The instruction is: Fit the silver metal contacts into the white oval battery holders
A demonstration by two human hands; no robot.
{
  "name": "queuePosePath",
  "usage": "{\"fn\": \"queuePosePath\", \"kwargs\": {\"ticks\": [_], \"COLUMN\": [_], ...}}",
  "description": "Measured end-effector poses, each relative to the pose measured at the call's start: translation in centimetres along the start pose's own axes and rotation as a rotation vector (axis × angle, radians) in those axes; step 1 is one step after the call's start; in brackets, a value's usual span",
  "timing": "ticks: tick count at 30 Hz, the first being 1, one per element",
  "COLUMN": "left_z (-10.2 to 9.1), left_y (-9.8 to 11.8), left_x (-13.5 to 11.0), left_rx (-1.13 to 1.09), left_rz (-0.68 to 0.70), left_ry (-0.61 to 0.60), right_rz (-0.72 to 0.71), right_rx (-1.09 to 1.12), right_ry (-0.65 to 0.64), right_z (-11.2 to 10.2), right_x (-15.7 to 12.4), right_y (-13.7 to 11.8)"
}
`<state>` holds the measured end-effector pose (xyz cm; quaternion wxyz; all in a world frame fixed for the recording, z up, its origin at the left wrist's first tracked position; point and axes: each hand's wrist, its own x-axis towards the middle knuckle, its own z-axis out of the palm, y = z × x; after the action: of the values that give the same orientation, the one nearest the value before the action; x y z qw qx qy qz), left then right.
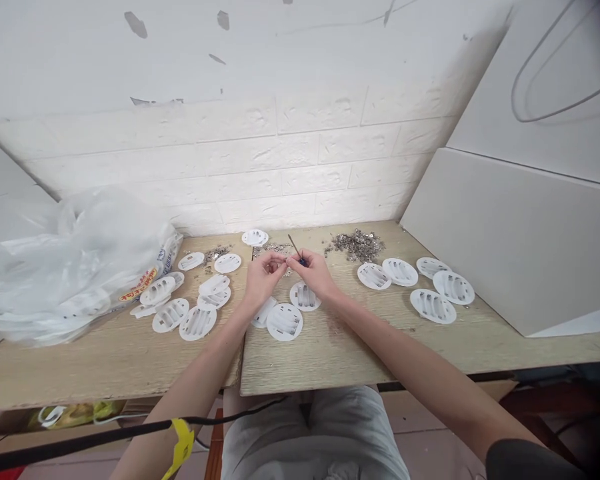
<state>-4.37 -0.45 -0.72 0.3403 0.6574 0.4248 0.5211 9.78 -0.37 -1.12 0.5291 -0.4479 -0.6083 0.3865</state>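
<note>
My left hand (263,273) and my right hand (313,271) meet fingertip to fingertip above the wooden table (360,353), both pinched closed. My right hand holds a thin tweezer-like tool (295,247) that sticks up and back. My left hand pinches something too small to name, close to the tool's tip. Just below the hands lie white round plastic battery holders (285,322), one (305,297) partly under my right wrist. A small heap of metal bits (275,249) lies just behind my hands.
A larger pile of small metal contacts (357,245) lies at the back right. Several finished-looking white holders (434,305) sit to the right, several more (198,322) to the left. A clear plastic bag (75,260) of holders fills the left. A white board (510,233) leans at right.
</note>
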Motion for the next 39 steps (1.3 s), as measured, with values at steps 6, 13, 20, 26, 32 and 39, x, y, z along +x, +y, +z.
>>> {"fn": "queuePosePath", "kwargs": {"ticks": [6, 13, 20, 26, 32, 39], "left_z": [-0.2, 0.0, -0.3, -0.4, -0.4, -0.7], "left_y": [-0.1, -0.7, 0.2, 0.6, 0.6, 0.4], "left_x": [0.1, 0.0, 0.2, 0.2, 0.2, 0.2], "left_rx": [0.025, 0.024, -0.16, -0.238, -0.246, -0.253], "left_rz": [-0.036, -0.081, -0.189, -0.208, -0.183, -0.134], "left_ry": [-0.049, -0.054, -0.016, -0.091, -0.151, -0.21], "right_rz": [-0.143, -0.266, -0.097, 0.081, 0.217, 0.245], "right_rx": [-0.187, -0.325, -0.078, 0.214, 0.351, 0.368], "right_ry": [-0.044, -0.072, -0.095, -0.176, -0.267, -0.33], "right_z": [-1.0, -0.8, -0.9, -1.0, -1.2, -1.4], "right_x": [0.0, -0.2, 0.3, 0.4, 0.4, 0.4], "right_y": [-0.3, -0.3, -0.1, -0.4, -1.0, -1.1]}}
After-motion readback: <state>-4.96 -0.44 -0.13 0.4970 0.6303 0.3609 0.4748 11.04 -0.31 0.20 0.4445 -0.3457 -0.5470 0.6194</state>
